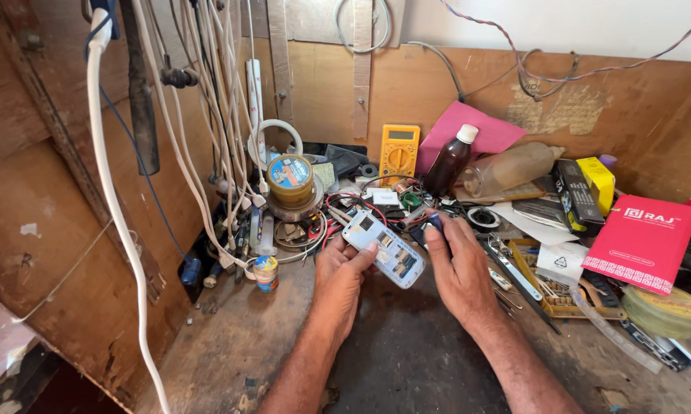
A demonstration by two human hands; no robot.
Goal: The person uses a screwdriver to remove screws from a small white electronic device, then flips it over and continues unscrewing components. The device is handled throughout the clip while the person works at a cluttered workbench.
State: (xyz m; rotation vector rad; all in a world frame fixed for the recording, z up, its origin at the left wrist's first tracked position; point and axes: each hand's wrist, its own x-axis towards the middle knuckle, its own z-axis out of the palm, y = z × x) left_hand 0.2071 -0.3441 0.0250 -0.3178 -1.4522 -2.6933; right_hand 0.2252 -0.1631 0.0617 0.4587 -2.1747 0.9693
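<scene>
My left hand (338,277) holds an opened phone (384,248), light blue with its circuit side up, tilted over the dark workbench (407,353). My right hand (457,268) rests beside the phone's right edge, and its fingertips pinch a small dark blue part (435,221) just above the phone. Red and black wires (345,205) lie behind the phone.
A yellow multimeter (398,150) leans on the back wall beside a brown bottle (448,162) and a clear bottle (510,169). A solder tin (290,178) sits left. White cables (207,115) hang at left. A red box (641,241) and a tape roll (665,309) lie at right.
</scene>
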